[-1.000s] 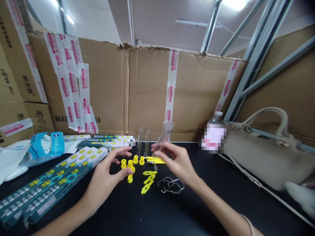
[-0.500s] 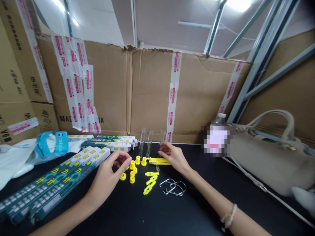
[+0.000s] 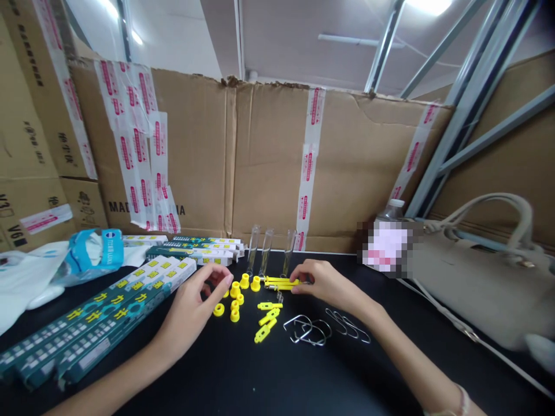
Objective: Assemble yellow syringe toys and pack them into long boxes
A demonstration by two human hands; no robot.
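Note:
My right hand (image 3: 323, 282) bends over the right ends of slim yellow rods (image 3: 277, 280) with metal tips, its thumb and index finger on either side of them. My left hand (image 3: 197, 300) is curled closed beside several yellow flanged caps (image 3: 235, 290), and nothing shows between its thumb and index finger. Behind the rods, three clear tubes (image 3: 265, 252) stand upright. Several flat yellow slotted pieces (image 3: 269, 316) lie in front, with a small metal spring (image 3: 280, 297) near them. Bent metal wire hooks (image 3: 307, 330) and thinner wires (image 3: 347, 326) rest below my right hand.
Long printed green boxes (image 3: 108, 315) lie at left, with more boxes (image 3: 195, 249) behind. A blue plastic packet (image 3: 93, 257) is at far left. A bottle (image 3: 394, 209) and a beige handbag (image 3: 472, 277) stand right. Cardboard (image 3: 269, 162) walls the back of the black table (image 3: 243, 381).
My right hand has come down from the rightmost clear tube to the yellow rods. The thinner wires, hidden behind my right forearm before, now show. My left hand has stayed in place.

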